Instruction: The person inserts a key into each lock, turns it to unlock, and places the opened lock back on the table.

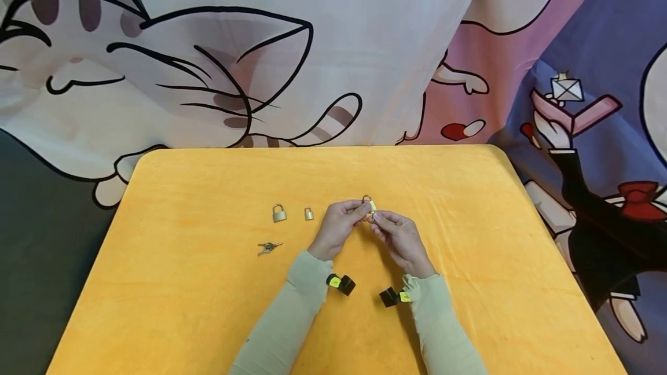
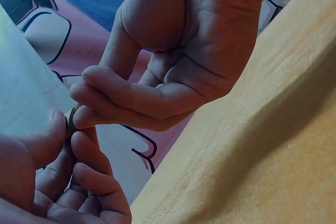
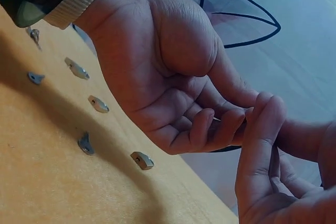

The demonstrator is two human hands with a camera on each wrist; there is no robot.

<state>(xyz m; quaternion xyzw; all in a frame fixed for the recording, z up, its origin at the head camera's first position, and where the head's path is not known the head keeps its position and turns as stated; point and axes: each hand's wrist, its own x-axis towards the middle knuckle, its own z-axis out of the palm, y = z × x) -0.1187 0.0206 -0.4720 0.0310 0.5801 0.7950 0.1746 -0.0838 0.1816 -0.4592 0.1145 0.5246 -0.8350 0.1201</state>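
Head view: right of frame centre, above the worktop [image 1: 182,305], held padlock [image 1: 372,206] pinched between thumb and fingers of the left hand [image 1: 336,227]. Shackle towards top of frame, body below; long axis leaning slightly, upper left to lower right. Lower end right at the fingertips of the right hand [image 1: 402,241], also pinching: a small metal bit [image 1: 373,216], perhaps a key, too small to settle. Both hands equally near, one either side, nothing seen in between. Left of the left hand, on the worktop: small padlock [image 1: 309,213] nearest, large padlock [image 1: 279,214] further left, shackles towards top of frame; bunch of keys [image 1: 268,247] below the large one. Left hand and left sleeve [image 1: 292,311] between keys and right hand.

Left wrist view: left hand at lower left, right hand across upper middle, fingers curled. Fingertips close together at left, at a dark metal edge [image 2: 71,121]; cannot tell whether padlock or key.

Right wrist view: left hand from upper left, right hand at lower right, fingertips together right of centre; grip contents hidden behind fingers. On the worktop at left, apart from both hands: scattered metal pieces [image 3: 98,104], some blocky; match with head view uncertain.
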